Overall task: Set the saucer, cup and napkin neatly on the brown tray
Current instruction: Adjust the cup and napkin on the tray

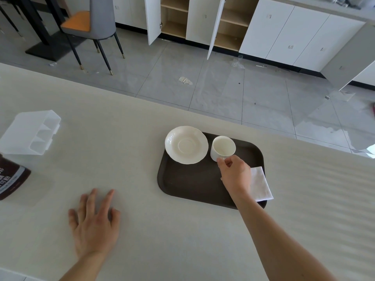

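A dark brown tray [188, 183] lies on the pale table, right of centre. A white saucer [186, 145] rests on its far left corner, overhanging the rim. Just right of the saucer an empty white cup [222, 148] stands upright on the tray. My right hand [235, 175] pinches the cup's handle at its near side. A folded white napkin [260, 184] lies on the tray's right edge, partly hidden by that hand and sticking out past the rim. My left hand [94, 224] lies flat on the table, fingers spread, holding nothing.
A clear plastic organiser [30, 132] sits at the table's left, with a dark brown bottle [12, 181] in front of it at the left edge. Beyond the table's far edge are tiled floor, a grey chair [97, 23] and white cabinets with open doors.
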### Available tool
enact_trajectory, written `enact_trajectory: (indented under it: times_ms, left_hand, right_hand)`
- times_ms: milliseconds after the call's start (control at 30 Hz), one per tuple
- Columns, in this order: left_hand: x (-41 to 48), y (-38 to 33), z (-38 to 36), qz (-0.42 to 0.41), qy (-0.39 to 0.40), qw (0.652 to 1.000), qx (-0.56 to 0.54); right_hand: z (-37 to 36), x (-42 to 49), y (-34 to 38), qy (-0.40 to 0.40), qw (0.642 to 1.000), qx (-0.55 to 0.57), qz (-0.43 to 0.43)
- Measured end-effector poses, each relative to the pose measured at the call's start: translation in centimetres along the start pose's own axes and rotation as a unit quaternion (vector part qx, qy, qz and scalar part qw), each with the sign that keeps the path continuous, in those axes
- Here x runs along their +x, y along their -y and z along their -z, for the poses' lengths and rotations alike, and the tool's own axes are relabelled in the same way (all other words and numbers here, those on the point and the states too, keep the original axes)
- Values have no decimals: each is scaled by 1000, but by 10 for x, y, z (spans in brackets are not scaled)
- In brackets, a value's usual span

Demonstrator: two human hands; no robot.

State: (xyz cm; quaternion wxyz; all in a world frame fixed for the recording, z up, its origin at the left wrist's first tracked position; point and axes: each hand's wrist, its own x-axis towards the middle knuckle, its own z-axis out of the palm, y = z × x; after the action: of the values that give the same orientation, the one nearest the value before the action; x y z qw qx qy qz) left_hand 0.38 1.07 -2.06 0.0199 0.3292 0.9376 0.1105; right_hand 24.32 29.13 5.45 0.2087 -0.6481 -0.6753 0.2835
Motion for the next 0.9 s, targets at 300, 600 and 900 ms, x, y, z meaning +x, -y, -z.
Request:
enact_trajectory:
  times_ms: [300, 600, 900]
  left_hand:
    - [0, 1, -1, 3, 2, 1000, 0]
    - [-1, -3, 3, 6, 2, 1000, -12]
    - [-2, -5, 6, 3, -1, 1000, -15]
  right_hand:
    - [2, -3, 7, 2, 1000, -6, -1]
    - [2, -6, 10, 11, 1000, -9, -5]
    - [4, -5, 9, 22, 1000, -5, -4]
